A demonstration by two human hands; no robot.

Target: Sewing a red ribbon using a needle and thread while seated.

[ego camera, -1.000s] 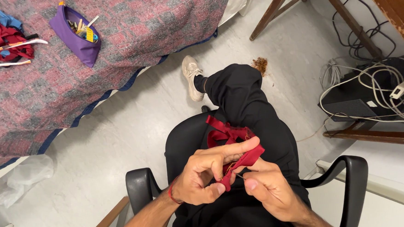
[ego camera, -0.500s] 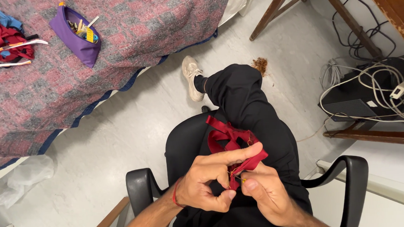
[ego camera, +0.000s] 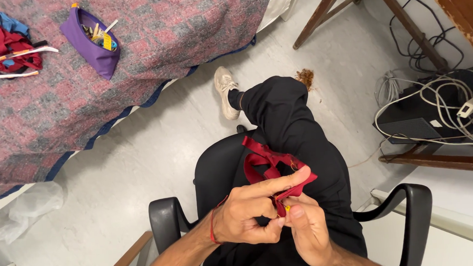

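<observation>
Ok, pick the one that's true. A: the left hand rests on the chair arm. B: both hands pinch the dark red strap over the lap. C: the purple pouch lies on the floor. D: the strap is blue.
B: the left hand and right hand meet on the dark red strap above the lap, while the purple pouch sits on the blanket.

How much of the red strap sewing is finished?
Done: I can't tell; no stitches show. A pile of straps lies on the blanket beside an open purple pouch. In hand: the left hand and right hand pinch a red strap over the lap, with a yellow-headed pin at the fingertips. Left: the strap's loose loops hang unworked.
</observation>
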